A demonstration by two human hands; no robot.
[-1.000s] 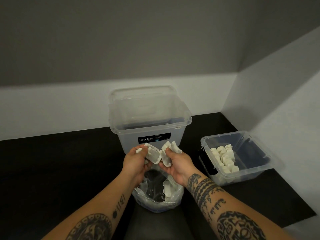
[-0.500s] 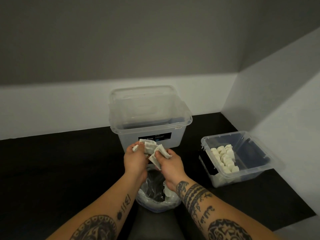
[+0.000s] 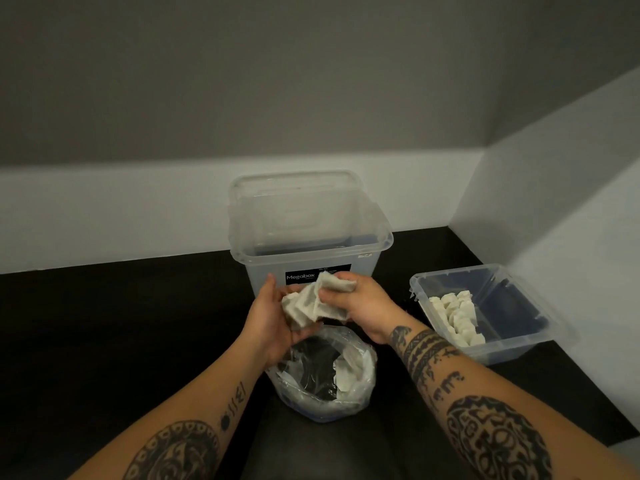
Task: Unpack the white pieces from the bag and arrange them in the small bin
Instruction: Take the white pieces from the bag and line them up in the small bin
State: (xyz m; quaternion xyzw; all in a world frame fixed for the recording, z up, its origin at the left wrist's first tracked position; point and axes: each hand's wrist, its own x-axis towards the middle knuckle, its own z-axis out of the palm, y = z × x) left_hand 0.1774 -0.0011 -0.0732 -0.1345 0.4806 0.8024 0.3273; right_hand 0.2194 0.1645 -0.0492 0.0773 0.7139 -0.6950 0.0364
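Both hands are up over the bag, working one bundle between them. Left hand (image 3: 273, 320) is cupped under a clump of white pieces (image 3: 308, 304), thumb pointing up, fingers curled in beneath it. Right hand (image 3: 363, 303) comes in from the other side and pinches the top of the clump, fingers bent over it and thumb pressed against its front. The clump hangs in the air, just in front of the label on the large clear bin (image 3: 311, 220), which stands against the back wall.

Directly below the hands, the clear plastic bag (image 3: 365, 372) sits open on the black surface (image 3: 104, 323), with a few loose pieces (image 3: 346, 374) lying inside.

Off to the right, near the side wall, is the small bin (image 3: 453, 271). A row of white pieces (image 3: 457, 317) is packed along its left side.
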